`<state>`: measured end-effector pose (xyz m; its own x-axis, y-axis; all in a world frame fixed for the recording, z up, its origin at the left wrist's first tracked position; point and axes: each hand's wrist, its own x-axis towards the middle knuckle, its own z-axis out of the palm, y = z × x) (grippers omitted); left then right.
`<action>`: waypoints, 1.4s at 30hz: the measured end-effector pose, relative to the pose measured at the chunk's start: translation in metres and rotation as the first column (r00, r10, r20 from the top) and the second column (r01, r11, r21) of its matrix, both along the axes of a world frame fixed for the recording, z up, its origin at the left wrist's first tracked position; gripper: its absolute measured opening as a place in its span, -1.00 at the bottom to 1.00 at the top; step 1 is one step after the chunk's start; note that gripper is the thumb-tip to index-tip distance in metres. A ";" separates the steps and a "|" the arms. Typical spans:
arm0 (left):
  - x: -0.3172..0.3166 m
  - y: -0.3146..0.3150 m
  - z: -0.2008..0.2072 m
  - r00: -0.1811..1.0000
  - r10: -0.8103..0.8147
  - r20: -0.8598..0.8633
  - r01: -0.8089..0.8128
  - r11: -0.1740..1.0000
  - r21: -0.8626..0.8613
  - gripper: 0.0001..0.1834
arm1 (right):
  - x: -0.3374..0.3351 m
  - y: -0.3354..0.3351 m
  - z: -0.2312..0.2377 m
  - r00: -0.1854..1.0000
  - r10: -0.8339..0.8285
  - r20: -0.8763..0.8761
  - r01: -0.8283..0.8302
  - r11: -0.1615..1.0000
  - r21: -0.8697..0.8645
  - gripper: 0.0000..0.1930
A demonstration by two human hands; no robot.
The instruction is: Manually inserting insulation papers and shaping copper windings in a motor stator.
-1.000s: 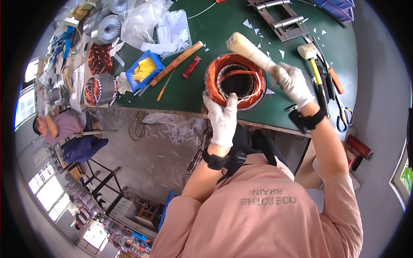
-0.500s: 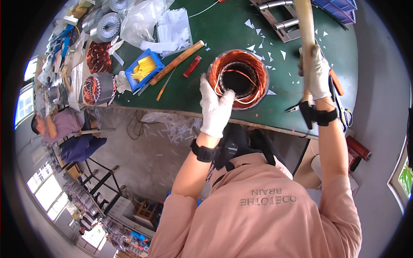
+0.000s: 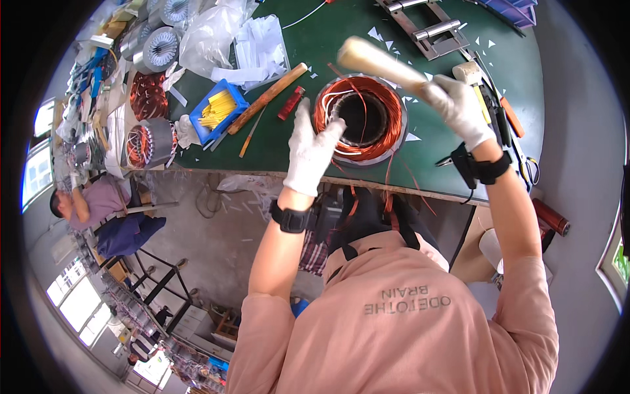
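A motor stator [image 3: 388, 131] with orange-red copper windings stands on the green bench in front of me, its round bore facing up. My left hand [image 3: 311, 146], in a white glove, grips its left side, the fingers outside and the thumb over the rim of the windings. My right hand [image 3: 457, 108], also gloved, is closed round the thin end of a pale wooden club [image 3: 371, 60]. The club's thick end is over the far edge of the windings. Loose copper strands [image 3: 408, 172] hang in front of the stator at the bench edge.
Left of the stator lie a red lighter [image 3: 291, 103], a wooden rod [image 3: 269, 98] and a blue bin [image 3: 220, 133] of yellow strips. A hammer [image 3: 469, 75] and other tools lie at right. A metal frame [image 3: 430, 33] stands behind. A person [image 3: 98, 200] works far left.
My right hand has swung the wooden club from upright at the right to leftward over the stator. My left hand has shifted slightly left. Loose copper strands now show at the bench edge.
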<state>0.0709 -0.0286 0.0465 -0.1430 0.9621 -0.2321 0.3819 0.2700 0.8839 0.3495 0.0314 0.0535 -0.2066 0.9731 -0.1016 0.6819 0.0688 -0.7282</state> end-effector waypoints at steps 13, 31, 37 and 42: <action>0.013 -0.010 0.001 0.997 -0.058 0.048 0.056 0.997 0.057 -0.32 | 0.016 -0.003 -0.022 0.938 -0.297 -0.180 0.299 0.954 -0.017 -0.54; 0.042 -0.044 0.001 0.949 0.189 0.254 -0.191 0.981 -0.014 -0.19 | -0.006 -0.035 -0.002 0.990 -0.129 0.049 0.134 0.984 -0.120 -0.47; 0.025 -0.031 0.005 0.962 0.028 0.272 -0.029 1.000 -0.001 -0.17 | -0.014 -0.035 -0.011 0.923 -0.324 -0.205 0.265 0.926 -0.269 -0.41; 0.008 -0.012 -0.006 0.962 -0.103 0.253 0.084 0.993 0.087 -0.27 | 0.008 -0.019 -0.008 0.663 -0.687 -0.297 0.511 0.705 -0.491 -0.44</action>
<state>0.0786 -0.0402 0.0407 0.0032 0.9844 -0.1758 0.1603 0.1731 0.9718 0.3578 0.0125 0.0452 0.3046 0.8108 -0.4998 0.0889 -0.5466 -0.8326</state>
